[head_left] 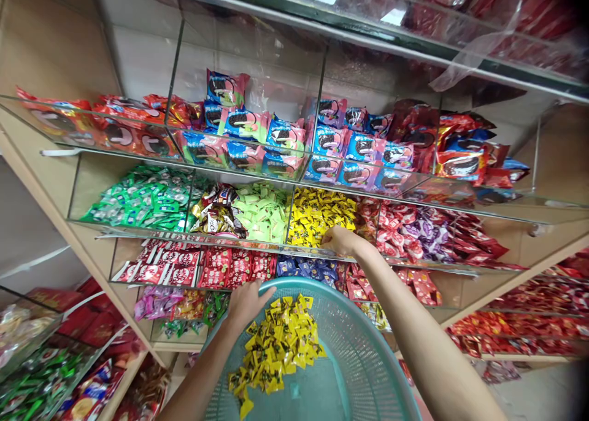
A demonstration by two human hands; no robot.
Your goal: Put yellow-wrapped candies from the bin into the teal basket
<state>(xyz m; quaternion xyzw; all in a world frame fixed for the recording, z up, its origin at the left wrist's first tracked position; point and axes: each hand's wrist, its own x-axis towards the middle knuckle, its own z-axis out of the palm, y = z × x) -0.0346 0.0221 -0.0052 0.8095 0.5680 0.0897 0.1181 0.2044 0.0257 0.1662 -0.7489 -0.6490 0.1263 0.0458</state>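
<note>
A green plastic basket (pixel 363 347) fills the lower middle, with a heap of small yellow wrapped candies (pixel 280 347) inside. My left hand (pixel 246 304) is closed over the basket's far left rim, its thumb stretched along the edge. My right hand (pixel 341 242) reaches to the shelf, at the front of a glass compartment full of the same yellow candies (pixel 317 212). Its fingers are curled down against that pile, and their tips are hidden; what they hold, if anything, cannot be made out.
Glass dividers and a glass front edge (pixel 248 244) border the compartments. Green packets (pixel 142 200) and pale green packets (pixel 262 212) lie to the left, red and purple candies (pixel 427 234) to the right. Above is a shelf of cookie packs (pixel 285 132); below are red packets (pixel 221 267).
</note>
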